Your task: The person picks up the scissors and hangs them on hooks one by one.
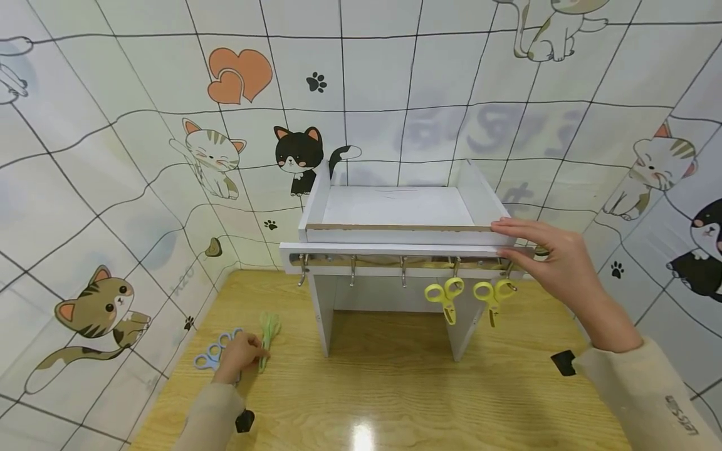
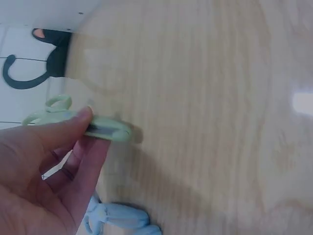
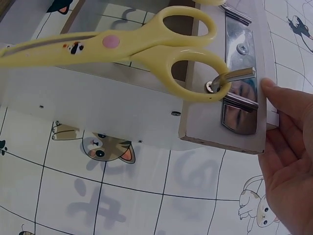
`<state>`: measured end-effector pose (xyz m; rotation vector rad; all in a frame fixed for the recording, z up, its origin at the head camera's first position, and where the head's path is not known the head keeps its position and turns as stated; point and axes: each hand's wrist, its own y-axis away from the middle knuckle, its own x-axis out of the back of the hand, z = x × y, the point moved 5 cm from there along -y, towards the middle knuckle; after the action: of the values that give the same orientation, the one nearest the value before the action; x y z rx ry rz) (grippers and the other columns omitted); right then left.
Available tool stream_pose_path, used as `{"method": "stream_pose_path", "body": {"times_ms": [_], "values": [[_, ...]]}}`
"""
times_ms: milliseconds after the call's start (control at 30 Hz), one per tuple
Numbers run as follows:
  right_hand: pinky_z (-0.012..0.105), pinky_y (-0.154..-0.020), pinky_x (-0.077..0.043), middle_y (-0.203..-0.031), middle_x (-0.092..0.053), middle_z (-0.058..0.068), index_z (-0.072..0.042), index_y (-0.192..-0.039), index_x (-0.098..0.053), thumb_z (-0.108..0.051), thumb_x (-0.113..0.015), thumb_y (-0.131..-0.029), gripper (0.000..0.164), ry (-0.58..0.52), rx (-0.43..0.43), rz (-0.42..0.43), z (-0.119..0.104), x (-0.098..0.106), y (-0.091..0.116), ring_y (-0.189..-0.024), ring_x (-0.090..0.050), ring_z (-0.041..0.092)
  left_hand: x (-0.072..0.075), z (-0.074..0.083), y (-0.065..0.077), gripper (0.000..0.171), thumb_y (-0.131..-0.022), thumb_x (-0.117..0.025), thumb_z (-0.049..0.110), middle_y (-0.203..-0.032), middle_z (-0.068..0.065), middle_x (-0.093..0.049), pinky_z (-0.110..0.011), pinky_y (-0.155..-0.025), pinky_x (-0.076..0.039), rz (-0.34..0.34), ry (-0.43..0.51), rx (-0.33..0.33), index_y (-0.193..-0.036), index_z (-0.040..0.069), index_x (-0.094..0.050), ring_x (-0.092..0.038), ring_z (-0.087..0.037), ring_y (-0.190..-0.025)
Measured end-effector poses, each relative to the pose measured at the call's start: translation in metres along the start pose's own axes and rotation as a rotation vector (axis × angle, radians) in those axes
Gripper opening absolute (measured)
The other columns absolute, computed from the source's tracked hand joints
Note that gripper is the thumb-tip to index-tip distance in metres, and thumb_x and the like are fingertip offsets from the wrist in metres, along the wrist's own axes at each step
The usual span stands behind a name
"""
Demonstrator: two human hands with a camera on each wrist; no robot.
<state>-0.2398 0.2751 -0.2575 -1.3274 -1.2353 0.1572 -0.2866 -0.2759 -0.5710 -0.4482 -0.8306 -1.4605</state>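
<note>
Green scissors (image 2: 121, 132): my left hand (image 1: 241, 357) pinches them; my right hand (image 1: 549, 254) grips the hook shelf (image 1: 372, 235) (maybe to steady it).

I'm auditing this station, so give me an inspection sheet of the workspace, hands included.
Surface: wood-grain table, glare at the near side.
Job's things: green scissors in hand; blue scissors lying left; two yellow scissors hanging from hooks on white rack.
Clutter: black patches beside both sleeves, unidentifiable.
Hands: left hand pinches green scissors; right hand grips the rack's right end.
Cables: nothing seen.
Surroundings: cat-print wall covering.
</note>
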Motion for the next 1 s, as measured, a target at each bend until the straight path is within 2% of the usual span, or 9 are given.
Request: {"method": "stream_pose_path", "body": {"times_ms": [167,267,433,733,1000], "values": [[0.001,-0.1,-0.041,-0.113,-0.074,0.018,-0.007,-0.113,-0.076,0.017,-0.085,-0.059,0.06,0.01,0.001,0.01,0.0,0.0,0.001,-0.119,-0.056,-0.015,0.0,0.009,0.0,0.015,-0.092,-0.07,0.011,-0.077,-0.003,-0.061,-0.028,-0.062,-0.057,-0.045,0.234,0.013,-0.086,0.003,-0.059,-0.061,-0.013,-0.067],[0.001,-0.099,-0.041,-0.112,-0.074,0.018,-0.007,-0.112,-0.076,0.017,-0.085,-0.058,0.06,0.008,0.0,0.014,0.0,-0.001,0.001,-0.118,-0.056,-0.015,0.004,0.02,0.002,0.011,-0.094,-0.068,0.007,-0.082,-0.002,-0.06,-0.026,-0.067,-0.061,-0.065,0.402,0.023,-0.092,-0.001,-0.06,-0.062,-0.011,-0.07],[0.001,-0.098,-0.042,-0.113,-0.074,0.017,-0.008,-0.113,-0.076,0.017,-0.084,-0.059,0.06,0.011,-0.004,0.018,0.0,0.0,0.001,-0.118,-0.057,-0.015,0.021,0.046,0.01,0.009,-0.096,-0.065,0.006,-0.084,0.002,-0.06,-0.021,-0.071,-0.061,-0.074,0.596,-0.042,-0.095,-0.002,-0.06,-0.065,-0.007,-0.072],[0.0,-0.097,-0.041,-0.113,-0.074,0.018,-0.008,-0.114,-0.076,0.017,-0.084,-0.06,0.06,0.019,-0.013,0.013,-0.001,-0.002,0.002,-0.118,-0.055,-0.016,0.059,0.093,0.036,0.006,-0.099,-0.062,0.009,-0.086,0.008,-0.061,-0.02,-0.078,-0.061,-0.032,0.721,-0.182,-0.093,0.009,-0.062,-0.066,-0.004,-0.079],[0.0,-0.097,-0.041,-0.113,-0.074,0.018,-0.008,-0.113,-0.076,0.018,-0.084,-0.059,0.06,0.016,-0.007,0.019,-0.002,-0.002,0.001,-0.119,-0.056,-0.015,0.084,0.13,0.065,0.017,-0.097,-0.062,0.005,-0.086,0.008,-0.062,-0.022,-0.077,-0.062,0.015,0.809,-0.343,-0.085,0.016,-0.063,-0.069,-0.004,-0.081]]}}
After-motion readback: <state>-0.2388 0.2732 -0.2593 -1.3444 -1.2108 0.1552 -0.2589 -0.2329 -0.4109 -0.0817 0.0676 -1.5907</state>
